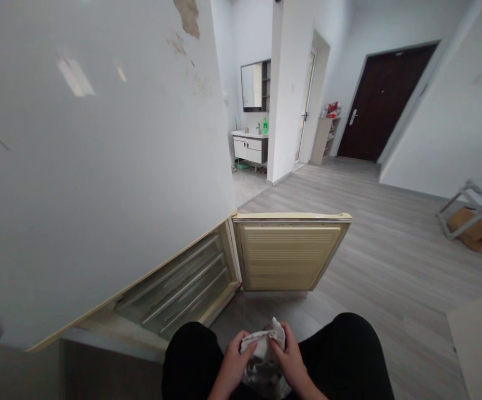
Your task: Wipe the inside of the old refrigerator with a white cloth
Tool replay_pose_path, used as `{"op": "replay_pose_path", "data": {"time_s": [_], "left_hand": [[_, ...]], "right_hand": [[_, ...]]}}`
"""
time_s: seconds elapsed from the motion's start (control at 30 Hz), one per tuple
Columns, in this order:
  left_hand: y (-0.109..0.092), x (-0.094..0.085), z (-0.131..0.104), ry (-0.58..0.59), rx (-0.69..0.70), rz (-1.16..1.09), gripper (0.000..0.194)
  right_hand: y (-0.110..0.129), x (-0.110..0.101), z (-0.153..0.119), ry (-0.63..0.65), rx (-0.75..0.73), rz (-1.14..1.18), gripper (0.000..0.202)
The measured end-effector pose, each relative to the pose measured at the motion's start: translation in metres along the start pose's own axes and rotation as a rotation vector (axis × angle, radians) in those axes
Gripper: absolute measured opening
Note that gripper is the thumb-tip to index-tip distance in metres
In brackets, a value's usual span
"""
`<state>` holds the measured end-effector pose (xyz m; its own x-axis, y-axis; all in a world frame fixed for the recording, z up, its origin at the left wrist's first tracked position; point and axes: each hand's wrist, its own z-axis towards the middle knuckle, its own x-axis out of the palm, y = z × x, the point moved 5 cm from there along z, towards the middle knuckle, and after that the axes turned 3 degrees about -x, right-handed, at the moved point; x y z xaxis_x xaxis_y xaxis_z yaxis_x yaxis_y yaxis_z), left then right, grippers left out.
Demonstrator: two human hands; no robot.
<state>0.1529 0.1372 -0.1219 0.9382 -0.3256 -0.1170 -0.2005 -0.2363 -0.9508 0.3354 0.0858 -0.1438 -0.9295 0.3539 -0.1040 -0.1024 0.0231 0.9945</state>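
Observation:
Between my knees, a crumpled whitish cloth [261, 340] is gripped at both ends. My left hand [235, 358] is closed on its left side, thumb on top. On its right side, my right hand [289, 355] pinches it, and a corner sticks up above those fingers. Below it is a greyish, partly see-through mass that I cannot make out. In front of me the lower compartment [149, 325] of an old refrigerator stands open, with several ridged shelves inside. Its yellowed door [291, 255] is swung out to the right, beyond my hands.
The refrigerator's large white upper door [111, 166] rises at the left, with worn patches. Grey wood-look floor [374, 233] stretches rightward. Farther off are a washbasin cabinet [251, 149], a small shelf [323, 139] and a dark door [384, 105]. A metal frame [453, 214] with cardboard stands at the right.

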Motion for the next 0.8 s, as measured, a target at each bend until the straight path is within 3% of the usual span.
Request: {"op": "replay_pose_path", "data": {"time_s": [0.1,0.17,0.37,0.47,0.7,0.8], "left_hand": [[-0.014,-0.003,-0.002,-0.018,0.020,-0.028,0.048],[-0.027,-0.007,-0.003,-0.037,0.045,-0.020,0.046],[-0.054,-0.016,-0.001,-0.081,0.111,0.016,0.043],[-0.058,-0.023,0.000,-0.133,0.126,0.050,0.046],[-0.053,-0.036,-0.001,-0.123,0.123,0.080,0.047],[-0.051,-0.040,-0.004,-0.151,0.086,0.027,0.052]], "right_hand": [[0.002,0.001,0.000,-0.045,-0.049,-0.023,0.056],[0.009,0.005,0.000,-0.006,-0.095,-0.038,0.058],[0.039,0.019,0.004,0.146,-0.231,-0.094,0.013],[0.046,0.023,0.010,0.131,-0.270,-0.134,0.010],[0.020,0.027,0.014,0.212,-0.234,-0.206,0.023],[0.005,0.019,0.014,0.179,-0.191,-0.203,0.028]]}}
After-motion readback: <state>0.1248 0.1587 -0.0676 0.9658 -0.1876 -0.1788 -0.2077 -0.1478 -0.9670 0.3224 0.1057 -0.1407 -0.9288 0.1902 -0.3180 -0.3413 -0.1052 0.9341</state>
